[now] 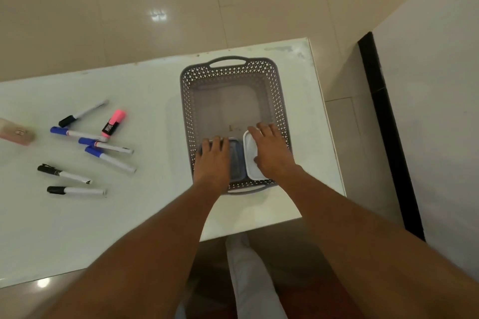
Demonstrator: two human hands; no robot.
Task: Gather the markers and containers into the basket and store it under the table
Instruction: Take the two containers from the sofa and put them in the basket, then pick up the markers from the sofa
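Note:
A grey perforated basket (pixel 228 70) stands on the white table (pixel 145 90) near its right end. Inside, at its near end, lie a blue-lidded container (pixel 238 163) and a white container (pixel 251 160) side by side. My left hand (pixel 213 163) lies on top of the blue one, fingers curled over its far edge. Over the white one my right hand (pixel 270 153) grips with fingers spread and thumb on its lid. Left of the basket, several markers lie loose: a pink highlighter (pixel 114 123), blue-capped markers (pixel 103 146) and black-capped markers (pixel 75 190).
A pinkish phone-like object (pixel 16 133) lies at the table's left edge. The table's right edge runs close beside the basket, with tiled floor (pixel 357 137) and a white wall with a black skirting (pixel 388 137) beyond. My leg (pixel 248 280) shows below the near edge.

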